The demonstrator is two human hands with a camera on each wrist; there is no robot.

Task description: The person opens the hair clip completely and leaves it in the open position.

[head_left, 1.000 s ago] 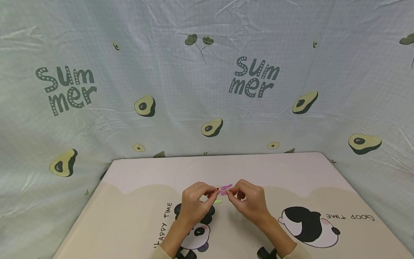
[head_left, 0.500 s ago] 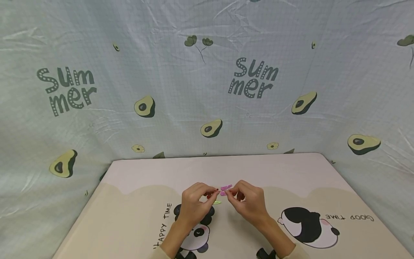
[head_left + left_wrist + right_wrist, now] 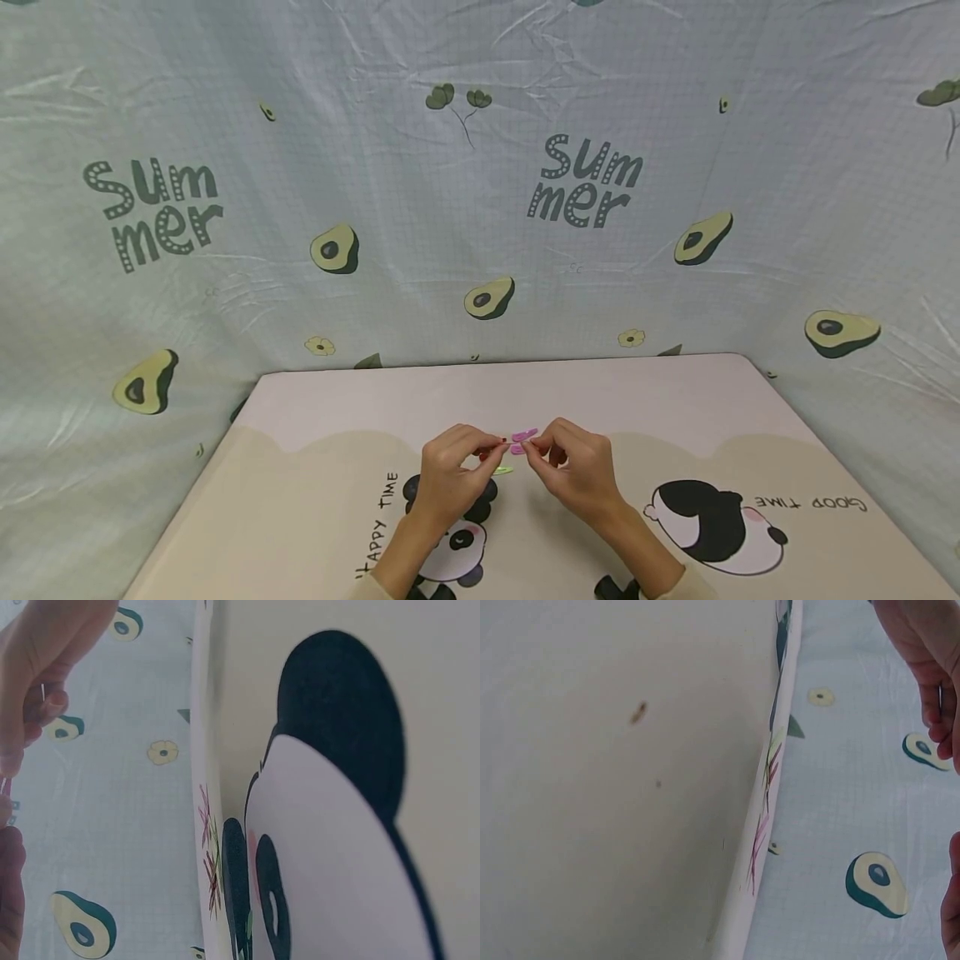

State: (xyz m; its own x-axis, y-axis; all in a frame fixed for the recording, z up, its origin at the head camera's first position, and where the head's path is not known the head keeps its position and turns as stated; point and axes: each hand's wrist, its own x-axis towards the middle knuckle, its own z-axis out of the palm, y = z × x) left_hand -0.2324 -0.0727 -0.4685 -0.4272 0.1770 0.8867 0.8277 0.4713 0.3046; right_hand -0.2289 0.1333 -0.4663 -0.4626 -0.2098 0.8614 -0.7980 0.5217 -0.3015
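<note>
Both hands meet over the middle of the table, fingertips close together. My left hand (image 3: 453, 462) and my right hand (image 3: 581, 462) each pinch, between thumb and index finger, an end of one thin pink strip (image 3: 515, 442). A pink sliver of this strip (image 3: 7, 787) shows between fingertips at the left wrist view's edge; its exact kind I cannot tell. Just behind it lie slim pink-purple clip-like pieces (image 3: 525, 434), and a light green one (image 3: 503, 470) is nearer, beside the left hand. Edge-on in the right wrist view, these slim pieces (image 3: 759, 844) look like thin spikes.
The table (image 3: 315, 483) has a beige and pale pink cover printed with a panda (image 3: 457, 550), a dog-like figure (image 3: 716, 527) and lettering. Behind it hangs a pale curtain (image 3: 412, 183) with avocado and "summer" prints.
</note>
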